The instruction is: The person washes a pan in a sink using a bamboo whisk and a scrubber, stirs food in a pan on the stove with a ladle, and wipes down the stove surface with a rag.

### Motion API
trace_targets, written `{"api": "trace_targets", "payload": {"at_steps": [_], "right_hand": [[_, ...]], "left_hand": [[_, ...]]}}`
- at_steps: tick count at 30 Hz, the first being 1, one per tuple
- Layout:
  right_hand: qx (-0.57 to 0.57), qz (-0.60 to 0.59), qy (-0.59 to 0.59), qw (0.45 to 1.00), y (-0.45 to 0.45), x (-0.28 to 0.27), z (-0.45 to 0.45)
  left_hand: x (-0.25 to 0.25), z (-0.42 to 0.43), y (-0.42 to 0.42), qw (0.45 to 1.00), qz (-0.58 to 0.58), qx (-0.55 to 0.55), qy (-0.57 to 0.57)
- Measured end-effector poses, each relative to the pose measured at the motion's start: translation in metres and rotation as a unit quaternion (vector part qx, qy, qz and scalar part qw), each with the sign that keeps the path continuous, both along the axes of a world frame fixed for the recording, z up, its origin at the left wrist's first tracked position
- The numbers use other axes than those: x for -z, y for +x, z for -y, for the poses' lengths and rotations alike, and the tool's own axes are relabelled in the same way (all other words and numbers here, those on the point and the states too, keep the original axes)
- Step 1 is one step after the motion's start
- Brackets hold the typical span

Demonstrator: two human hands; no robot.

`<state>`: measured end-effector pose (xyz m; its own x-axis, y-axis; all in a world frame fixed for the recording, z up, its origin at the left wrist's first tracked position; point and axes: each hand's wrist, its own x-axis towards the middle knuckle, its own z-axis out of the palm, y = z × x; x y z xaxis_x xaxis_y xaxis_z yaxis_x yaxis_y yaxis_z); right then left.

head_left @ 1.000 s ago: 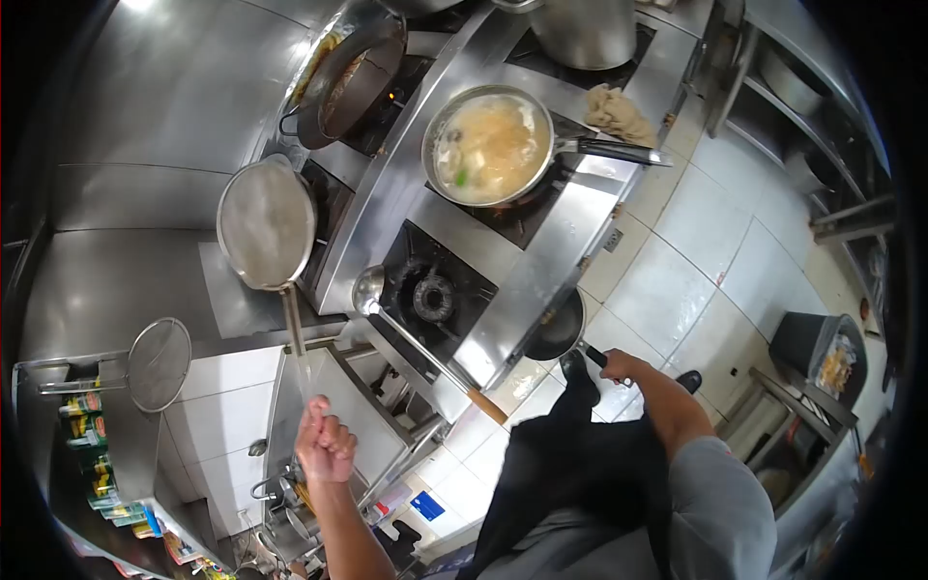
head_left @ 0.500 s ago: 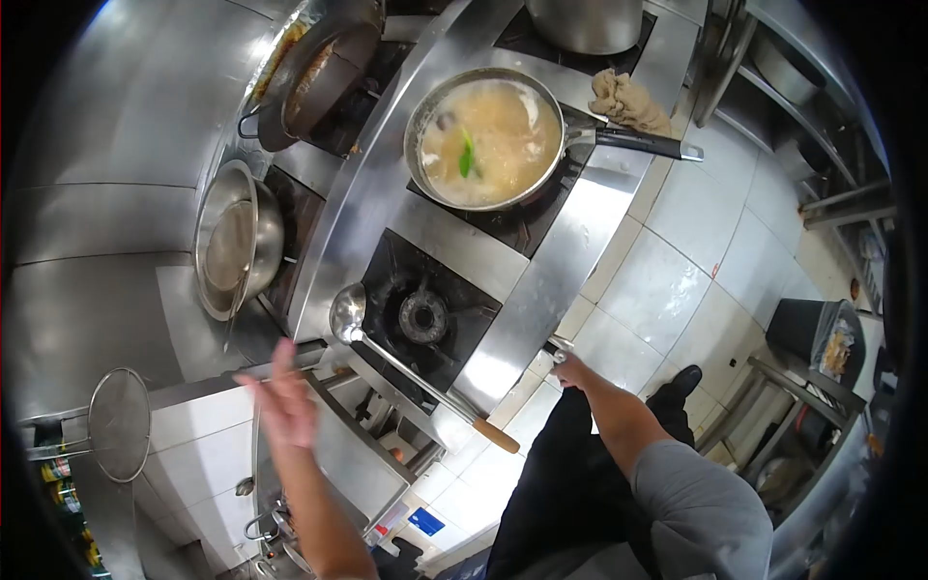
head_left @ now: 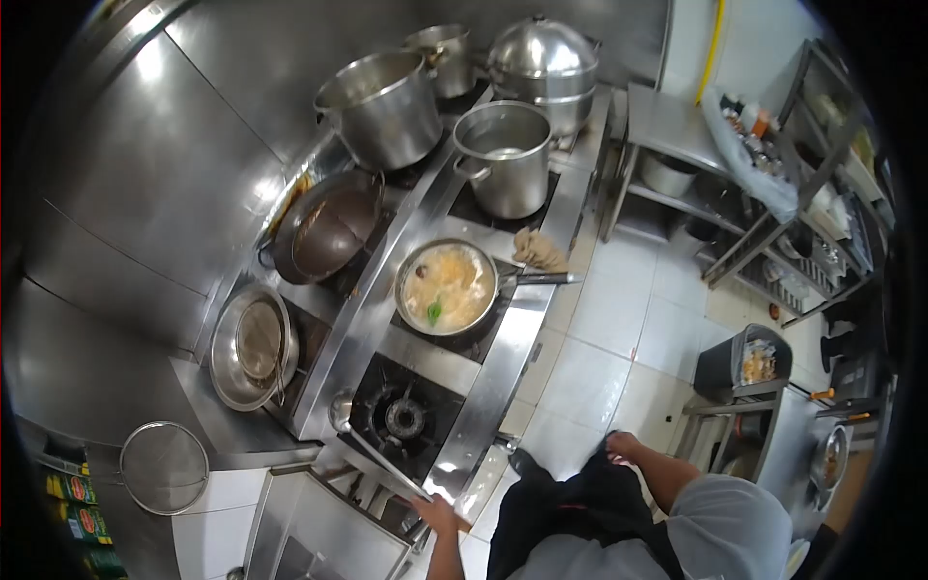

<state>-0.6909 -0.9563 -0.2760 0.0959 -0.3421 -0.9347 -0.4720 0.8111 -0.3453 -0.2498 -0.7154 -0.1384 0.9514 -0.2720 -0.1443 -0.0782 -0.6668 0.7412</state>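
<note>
My left hand (head_left: pixel 438 513) is closed around the wooden-ended handle of a long metal ladle (head_left: pixel 382 462). The ladle lies across the near stove edge, its bowl (head_left: pixel 340 411) beside an unlit burner (head_left: pixel 402 416). Over the black trousers hangs my right hand (head_left: pixel 623 447), fingers curled in, with nothing visible in it. Farther up the stove, a frying pan (head_left: pixel 403 290) holds cloudy, yellowish soup with a green leaf (head_left: pixel 434 310). Its black handle (head_left: pixel 549 278) points right over the stove's front edge.
Large steel pots (head_left: pixel 503 159) stand at the far end. A dark wok (head_left: pixel 324 232) and a steel bowl (head_left: pixel 224 372) with a strainer (head_left: pixel 259 340) line the back. A cloth (head_left: pixel 539 249) lies by the pan handle. A bin (head_left: pixel 725 362) stands across the tiled floor.
My left hand has gone from open in the air to the ladle handle. My right hand has moved away from the stove front. The view has tilted up, showing more pots.
</note>
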Motion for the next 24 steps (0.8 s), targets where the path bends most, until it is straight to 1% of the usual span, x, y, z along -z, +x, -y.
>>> {"api": "trace_targets", "payload": {"at_steps": [1,2,3,4,5,6,7,8,9,10,11,13,14,15,16,17,19,20,21,22,23,24], "right_hand": [[0.046,0.012,0.002,0.999,-0.025,-0.032,0.001],[0.092,0.002,0.000,0.996,-0.047,-0.047,-0.001],[0.083,-0.025,-0.007,0.996,-0.067,-0.060,-0.004],[0.101,-0.023,0.013,0.995,-0.093,-0.060,-0.005],[0.117,-0.021,0.037,0.992,-0.120,-0.056,-0.014],[0.108,-0.019,0.039,0.993,-0.137,-0.058,-0.019],[0.098,-0.060,0.047,0.992,-0.149,-0.060,-0.018],[0.090,-0.101,0.057,0.989,-0.161,-0.058,-0.019],[0.085,-0.098,0.058,0.990,-0.171,-0.054,-0.021],[0.108,-0.098,0.052,0.988,-0.181,-0.047,-0.021],[0.132,-0.098,0.047,0.985,-0.185,-0.043,-0.020],[0.142,-0.081,0.038,0.986,-0.172,-0.069,-0.013],[0.157,-0.045,0.007,0.987,-0.167,-0.076,-0.009],[0.173,-0.007,-0.026,0.985,-0.161,-0.084,-0.002],[0.177,-0.006,-0.028,0.984,-0.156,-0.093,0.001],[0.189,0.012,-0.051,0.981,-0.153,-0.100,0.000],[0.206,0.029,-0.073,0.975,-0.155,-0.113,-0.009],[0.224,0.033,-0.080,0.971,-0.158,-0.117,-0.014],[0.241,0.038,-0.087,0.966,-0.160,-0.121,-0.021],[0.245,0.037,-0.087,0.965,-0.164,-0.125,-0.031],[0.266,0.027,-0.081,0.960,-0.171,-0.125,-0.044],[0.287,0.018,-0.075,0.955,-0.174,-0.124,-0.058]], "left_hand": [[-0.014,-0.005,0.001,0.996,-0.048,-0.032,-0.072],[-0.057,-0.002,-0.006,0.991,-0.110,-0.019,-0.076],[-0.097,0.011,-0.011,0.982,-0.170,-0.009,-0.079],[-0.110,0.018,-0.011,0.976,-0.168,0.005,-0.138],[-0.118,0.022,-0.004,0.985,-0.119,0.056,-0.115],[-0.117,0.029,0.009,0.976,-0.148,0.081,-0.136],[-0.131,0.049,0.020,0.958,-0.169,0.128,-0.192],[-0.166,0.075,0.026,0.964,-0.154,0.165,-0.139],[-0.169,0.095,0.043,0.967,-0.147,0.176,-0.114],[-0.157,0.116,0.063,0.972,-0.044,0.222,-0.062],[-0.146,0.139,0.082,0.962,0.060,0.265,-0.010],[-0.152,0.183,0.102,0.958,-0.001,0.286,0.031],[-0.146,0.196,0.111,0.958,-0.001,0.286,0.031],[-0.138,0.212,0.121,0.949,0.038,0.307,0.067],[-0.136,0.227,0.126,0.936,0.078,0.327,0.102],[-0.158,0.239,0.117,0.935,0.079,0.331,0.102],[-0.197,0.251,0.099,0.950,-0.065,0.297,0.069],[-0.197,0.254,0.106,0.939,-0.141,0.311,0.035],[-0.192,0.253,0.114,0.938,-0.141,0.316,0.035],[-0.186,0.250,0.120,0.930,-0.172,0.322,0.042],[-0.194,0.249,0.117,0.921,-0.202,0.329,0.050],[-0.201,0.242,0.111,0.929,-0.137,0.331,0.087]]}}
